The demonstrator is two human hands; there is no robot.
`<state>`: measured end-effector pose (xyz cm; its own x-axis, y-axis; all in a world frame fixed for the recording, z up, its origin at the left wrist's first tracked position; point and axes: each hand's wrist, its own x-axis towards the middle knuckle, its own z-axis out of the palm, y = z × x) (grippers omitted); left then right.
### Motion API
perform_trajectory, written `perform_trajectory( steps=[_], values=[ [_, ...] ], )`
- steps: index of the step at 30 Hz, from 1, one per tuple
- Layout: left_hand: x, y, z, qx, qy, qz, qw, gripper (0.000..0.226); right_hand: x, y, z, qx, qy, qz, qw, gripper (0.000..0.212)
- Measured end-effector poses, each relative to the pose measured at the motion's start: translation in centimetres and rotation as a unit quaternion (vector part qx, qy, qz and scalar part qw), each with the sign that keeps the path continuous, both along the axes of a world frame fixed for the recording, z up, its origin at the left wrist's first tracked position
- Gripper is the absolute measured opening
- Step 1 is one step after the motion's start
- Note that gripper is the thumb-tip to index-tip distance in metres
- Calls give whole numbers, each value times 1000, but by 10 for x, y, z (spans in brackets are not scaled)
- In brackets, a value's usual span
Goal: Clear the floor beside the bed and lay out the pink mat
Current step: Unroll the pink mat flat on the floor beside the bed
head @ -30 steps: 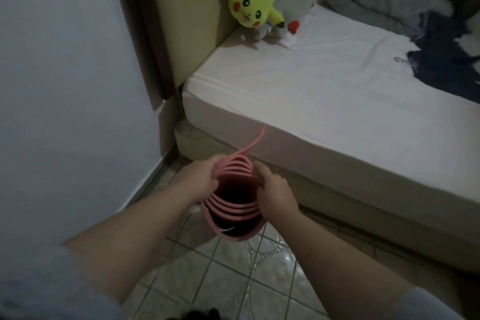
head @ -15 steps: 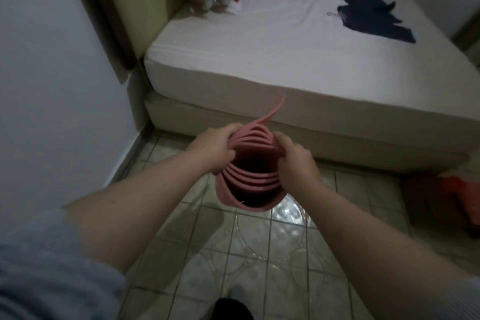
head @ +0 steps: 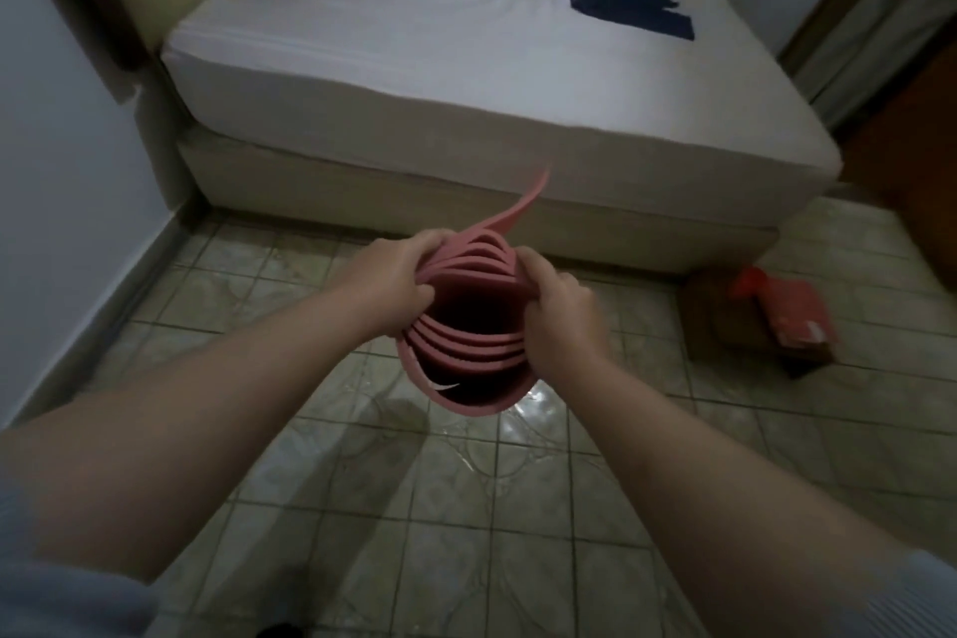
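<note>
Mat still rolled, open end toward us, gripped by our left hand and right hand above the tiled floor beside the bed. Versus 0.5 s ago: grip unchanged, view panned right, red package on floor now fully visible.

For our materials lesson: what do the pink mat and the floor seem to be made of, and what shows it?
Pink mat: probably soft foam, matte; thick layers curl in a loose roll without creasing, held by the left hand and right hand.
Floor: likely glazed ceramic tile; grout lines and glossy reflections.
</note>
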<state>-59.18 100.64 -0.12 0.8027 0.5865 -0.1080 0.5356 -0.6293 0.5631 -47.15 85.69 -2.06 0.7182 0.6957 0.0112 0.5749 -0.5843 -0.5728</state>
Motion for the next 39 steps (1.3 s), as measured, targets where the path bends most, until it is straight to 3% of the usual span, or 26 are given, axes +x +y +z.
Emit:
perform_trajectory(
  steps=[9, 15, 22, 28, 33, 36, 39],
  values=[
    [37, -117, -49, 33, -56, -6, 998, 69, 38, -113, -48, 29, -31, 1, 999, 46],
    [44, -152, -128, 77, -129, -15, 989, 74, 39, -146, -122, 73, -77, -18, 994, 50],
    [19, -187, -317, 73, -205, 4, 976, 83, 18, -171, -291, 54, -138, 35, 988, 47],
    [2, -199, -500, 65, -194, -1, 979, 72, 1, -188, -469, 58, -121, 41, 990, 60],
    [-13, -212, -651, 35, -175, -16, 984, 86, -8, -202, -601, -4, -108, 108, 988, 78],
    [-33, -226, -737, 11, -120, -39, 992, 116, -16, -210, -672, -50, -94, 72, 992, 61],
    [-44, -233, -764, 28, -71, -76, 994, 121, -22, -220, -696, -127, -113, 90, 981, 41]
  ],
)
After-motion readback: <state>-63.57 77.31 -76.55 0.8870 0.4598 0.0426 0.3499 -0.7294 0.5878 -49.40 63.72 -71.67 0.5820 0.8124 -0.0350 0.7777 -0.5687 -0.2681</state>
